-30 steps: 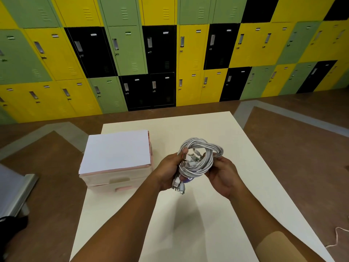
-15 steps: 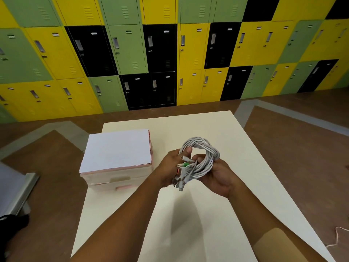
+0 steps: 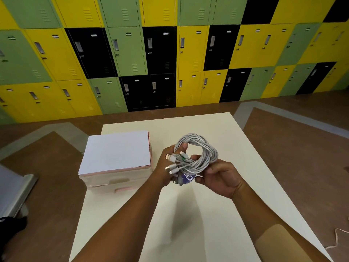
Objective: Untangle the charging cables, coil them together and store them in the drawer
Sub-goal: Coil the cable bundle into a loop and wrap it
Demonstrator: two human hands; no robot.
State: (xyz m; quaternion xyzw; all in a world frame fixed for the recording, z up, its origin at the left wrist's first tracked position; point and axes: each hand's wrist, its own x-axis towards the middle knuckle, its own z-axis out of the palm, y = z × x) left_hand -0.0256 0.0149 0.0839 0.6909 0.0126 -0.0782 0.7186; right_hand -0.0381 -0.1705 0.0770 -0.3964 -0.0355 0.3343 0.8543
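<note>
— While the coil of charging cables (image 3: pixel 204 154) is hanging in the air just right of the drawer unit (image 3: pixel 115 154), what are the hands doing?

— The left hand (image 3: pixel 165 168) is curling round the side of the coil nearest the drawer unit, with the thumb lying over the strands. The right hand (image 3: pixel 221 179) is gripping the side farther from it, fingers wrapping underneath. The coil isn't touching the counter (image 3: pixel 188 233).

— And the loose ends?

— The USB plugs (image 3: pixel 171 159) are sticking out toward the drawer unit. A purple tag (image 3: pixel 188 177) is showing among the cables.

— So how is this step being done well?

— I'm judging the coiling as nearly finished. The plugs are asking to be tucked into the loops so they aren't catching on a drawer's edge. One hand is going to need the whole bundle firmly, since both drawers of the unit are looking closed and the other hand is needed for a handle. Loosening too soon is risking the loops springing apart.
</note>
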